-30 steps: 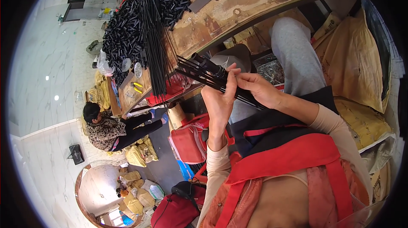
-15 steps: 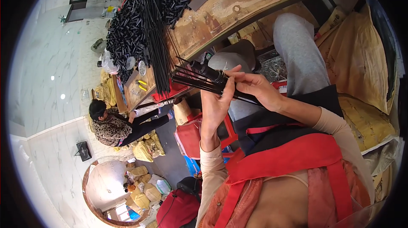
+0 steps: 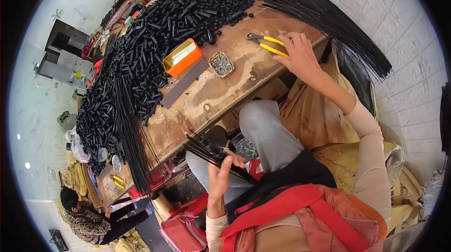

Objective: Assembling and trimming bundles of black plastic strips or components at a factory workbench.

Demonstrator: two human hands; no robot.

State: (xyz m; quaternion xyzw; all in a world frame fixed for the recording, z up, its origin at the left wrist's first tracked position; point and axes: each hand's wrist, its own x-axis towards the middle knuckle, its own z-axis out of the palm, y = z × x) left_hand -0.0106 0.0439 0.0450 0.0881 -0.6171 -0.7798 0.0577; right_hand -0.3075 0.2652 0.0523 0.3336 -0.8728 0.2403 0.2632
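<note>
My left hand (image 3: 221, 172) is closed around a bundle of thin black rods (image 3: 199, 151) with a short black tube (image 3: 213, 150) among them, held over my lap. At the right part of the wooden table (image 3: 188, 125), my right hand (image 3: 304, 57) is at the yellow-handled pliers (image 3: 268, 45). Its fingers and thumb reach around the handle ends, while the metal jaws point left over the tabletop. The palm hides the tips of the handles.
A big heap of black tube pieces (image 3: 183, 17) covers the table's far side. Near it are an orange box (image 3: 182, 57), a tin of small metal pieces (image 3: 221, 64) and a dark flat strip (image 3: 184, 83). Long black rods (image 3: 329, 22) overhang the right end. Another person (image 3: 89, 217) sits at far left.
My right hand has left the bundle and reached out to the pliers on the table. My left hand still holds the rods and tube. The view has turned toward the right.
</note>
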